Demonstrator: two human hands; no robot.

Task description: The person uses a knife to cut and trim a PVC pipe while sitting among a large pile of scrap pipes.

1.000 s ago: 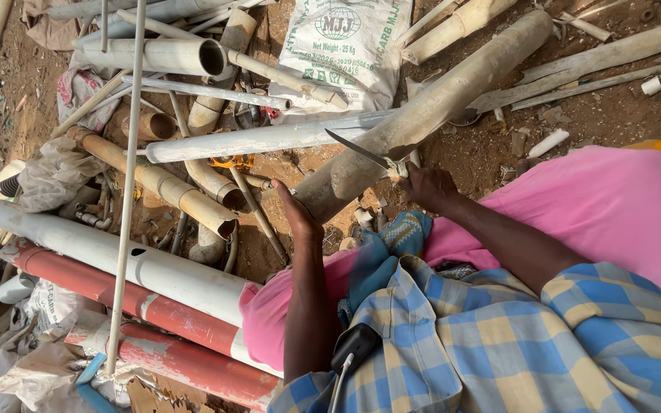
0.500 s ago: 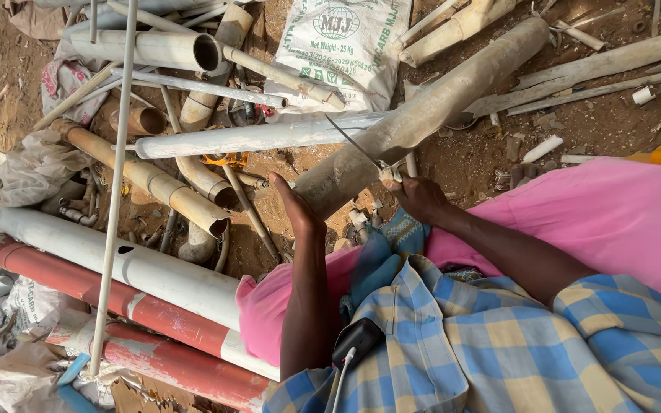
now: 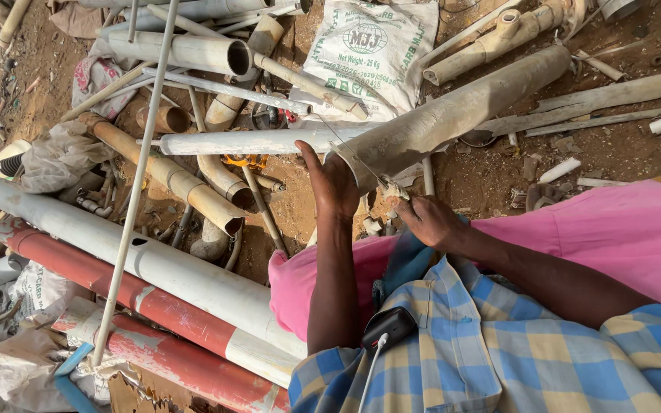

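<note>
Pipe end held and cut amid scrap

Ground (image 3: 621,153) of bare brown dirt under everything, strewn with scrap. Left of the hands, long white pipe (image 3: 139,260) lying beside red-and-white pipes (image 3: 170,313), with a thin metal rod (image 3: 139,191) slanting across them. Beyond the hands, printed white sack (image 3: 369,53). Running up and right from the hands, large dusty grey pipe (image 3: 460,111), its near end resting against the left hand. Left hand (image 3: 334,187) open, palm pressed flat to that pipe end, fingers pointing up. Right hand (image 3: 430,220) clenched around the handle of a thin blade (image 3: 353,157), blade laid across the pipe end, just beside the left hand. Below the hands, pink cloth (image 3: 613,229) over the lap.
</note>
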